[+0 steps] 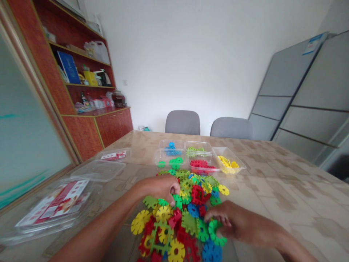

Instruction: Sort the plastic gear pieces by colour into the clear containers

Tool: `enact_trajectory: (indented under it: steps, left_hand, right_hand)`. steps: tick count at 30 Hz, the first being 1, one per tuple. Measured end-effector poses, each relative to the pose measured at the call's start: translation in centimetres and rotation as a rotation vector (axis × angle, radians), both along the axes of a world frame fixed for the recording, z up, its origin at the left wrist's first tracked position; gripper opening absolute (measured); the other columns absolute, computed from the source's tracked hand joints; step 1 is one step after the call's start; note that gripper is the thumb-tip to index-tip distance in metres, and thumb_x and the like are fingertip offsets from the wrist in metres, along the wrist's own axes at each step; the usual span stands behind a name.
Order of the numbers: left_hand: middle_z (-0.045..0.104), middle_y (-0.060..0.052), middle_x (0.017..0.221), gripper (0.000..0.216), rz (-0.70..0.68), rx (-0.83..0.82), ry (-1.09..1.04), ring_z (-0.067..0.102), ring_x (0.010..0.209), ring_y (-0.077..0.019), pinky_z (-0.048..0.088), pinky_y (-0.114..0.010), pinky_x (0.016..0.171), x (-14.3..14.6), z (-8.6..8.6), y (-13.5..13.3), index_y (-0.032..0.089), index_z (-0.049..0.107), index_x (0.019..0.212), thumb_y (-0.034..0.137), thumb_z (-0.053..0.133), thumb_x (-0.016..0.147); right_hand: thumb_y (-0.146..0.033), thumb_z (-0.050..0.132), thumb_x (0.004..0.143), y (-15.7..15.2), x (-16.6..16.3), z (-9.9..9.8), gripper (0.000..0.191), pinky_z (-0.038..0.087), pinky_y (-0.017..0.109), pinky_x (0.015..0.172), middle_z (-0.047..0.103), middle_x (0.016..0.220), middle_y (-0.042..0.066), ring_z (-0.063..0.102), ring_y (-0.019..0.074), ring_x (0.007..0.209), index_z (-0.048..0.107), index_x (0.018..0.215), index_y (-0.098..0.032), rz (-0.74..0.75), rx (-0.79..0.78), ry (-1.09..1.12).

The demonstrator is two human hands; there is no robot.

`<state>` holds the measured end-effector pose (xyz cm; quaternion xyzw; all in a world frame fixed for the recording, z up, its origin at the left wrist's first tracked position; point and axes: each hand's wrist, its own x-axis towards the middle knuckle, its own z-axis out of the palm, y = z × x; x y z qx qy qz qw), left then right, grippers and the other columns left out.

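Note:
A heap of plastic interlocking pieces [188, 214] in red, yellow, green and blue lies on the table [272, 182] in front of me. My left hand [160, 187] rests on the heap's left side, fingers curled and pinching among green pieces. My right hand [234, 222] lies at the heap's right, fingers bent onto a dark green gear-shaped piece [215, 233]. Behind the heap stand several clear tubs: blue pieces [171, 149], light green pieces [196, 150], dark green pieces [174, 162], red pieces [201, 165] and yellow pieces [227, 163].
Clear lids [99, 169] and a clear box with a printed sheet [54, 207] lie at the table's left. Two grey chairs [182, 123] stand at the far edge. A red-brown shelf cabinet [81, 91] is at the left, grey panels [308, 94] at the right.

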<state>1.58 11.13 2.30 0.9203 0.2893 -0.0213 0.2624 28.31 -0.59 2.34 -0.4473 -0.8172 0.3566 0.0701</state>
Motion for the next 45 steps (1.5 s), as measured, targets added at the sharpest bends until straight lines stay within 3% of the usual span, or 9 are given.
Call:
enact_trajectory:
  steps: [5, 9, 21, 29, 36, 41, 45]
  left_hand:
    - [0.054, 0.005, 0.060, 0.026, 0.024, -0.021, -0.040, 0.051, 0.058, -0.0113, 0.031, -0.018, 0.050, -0.5, -0.5, 0.9, 0.015, 0.065, 0.069, 0.039, 0.076, 0.073]
    - [0.055, 0.006, 0.059, 0.021, 0.055, -0.004, -0.071, 0.049, 0.057, -0.0110, 0.030, -0.018, 0.051, -0.9, -0.6, 1.5, 0.015, 0.067, 0.072, 0.034, 0.074, 0.073]
    - [0.063, 0.005, 0.070, 0.013, 0.044, 0.038, -0.061, 0.055, 0.061, -0.0112, 0.033, -0.017, 0.053, 0.0, -0.3, 0.3, 0.017, 0.071, 0.078, 0.017, 0.079, 0.067]
    - [0.047, 0.008, 0.055, 0.016, 0.025, 0.070, -0.027, 0.045, 0.054, -0.0097, 0.025, -0.020, 0.051, 1.2, -1.1, -0.9, 0.016, 0.066, 0.067, 0.010, 0.080, 0.064]
    - [0.055, 0.007, 0.066, 0.030, 0.020, -0.037, -0.042, 0.051, 0.060, -0.0111, 0.031, -0.018, 0.051, 1.0, -1.4, -0.4, 0.017, 0.069, 0.092, 0.021, 0.081, 0.066]
    - [0.048, 0.007, 0.056, 0.021, -0.003, -0.104, -0.067, 0.044, 0.054, -0.0106, 0.027, -0.020, 0.050, 0.4, -0.5, -0.1, 0.017, 0.067, 0.071, 0.035, 0.076, 0.071]
    - [0.054, 0.005, 0.066, 0.022, 0.015, -0.139, -0.148, 0.048, 0.063, -0.0125, 0.030, -0.020, 0.054, -0.4, 0.4, 0.5, 0.017, 0.066, 0.081, 0.037, 0.070, 0.072]
  right_hand:
    - [-0.011, 0.065, 0.075, -0.6, -1.7, -1.2, 0.045, 0.041, 0.023, 0.065, 0.063, 0.088, 0.002, 0.057, 0.0168, 0.077, 0.062, 0.119, -0.024, -0.042, 0.038, -0.025]
    - [-0.013, 0.066, 0.076, -1.1, -2.2, -1.7, 0.037, 0.041, 0.025, 0.065, 0.064, 0.087, 0.002, 0.059, 0.0186, 0.079, 0.063, 0.111, -0.023, -0.092, 0.048, -0.080]
    - [-0.006, 0.067, 0.069, -1.5, -3.4, -0.8, 0.032, 0.035, 0.024, 0.064, 0.064, 0.085, -0.002, 0.058, 0.0166, 0.078, 0.056, 0.094, -0.024, -0.062, 0.110, -0.122]
    - [-0.010, 0.067, 0.069, -1.2, -3.2, -0.7, 0.025, 0.034, 0.025, 0.063, 0.063, 0.082, -0.001, 0.057, 0.0181, 0.076, 0.056, 0.088, -0.023, -0.114, 0.119, -0.187]
    - [-0.008, 0.063, 0.068, -0.7, -2.0, -1.5, 0.022, 0.031, 0.023, 0.061, 0.058, 0.078, -0.005, 0.051, 0.0134, 0.072, 0.050, 0.080, -0.022, -0.133, 0.181, -0.053]
    - [-0.007, 0.063, 0.069, 0.3, -0.7, -1.4, 0.020, 0.029, 0.021, 0.055, 0.048, 0.068, -0.007, 0.045, 0.0099, 0.064, 0.048, 0.074, -0.019, -0.121, -0.007, 0.139]
    - [-0.031, 0.067, 0.079, 1.0, 0.5, -1.1, 0.021, 0.035, 0.020, 0.054, 0.046, 0.070, -0.006, 0.048, 0.0101, 0.062, 0.050, 0.083, -0.019, -0.114, -0.176, 0.294]
